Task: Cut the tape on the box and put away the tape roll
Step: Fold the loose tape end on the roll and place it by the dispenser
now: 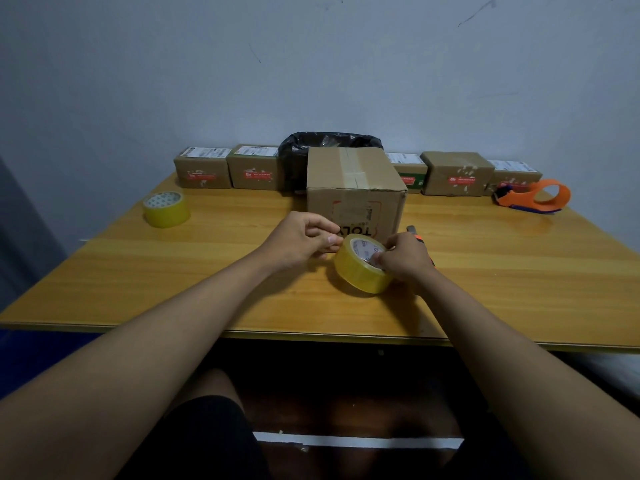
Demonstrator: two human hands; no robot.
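Observation:
A brown cardboard box [356, 188] stands at the table's middle, with clear tape along its top seam. Just in front of it, a yellow tape roll [360, 270] is held tilted above the table. My right hand [407, 259] grips the roll's right side, fingers in its core. My left hand [304, 242] pinches at the roll's upper left edge, where the tape end seems to be; the tape itself is too clear to make out. An orange-and-black utility knife [417, 237] lies behind my right hand, mostly hidden.
A second yellow tape roll [167, 208] lies at the far left. An orange tape dispenser [535, 196] sits at the far right. Several small parcels [254, 168] and a black-lined bin [329, 143] line the table's back edge against the wall.

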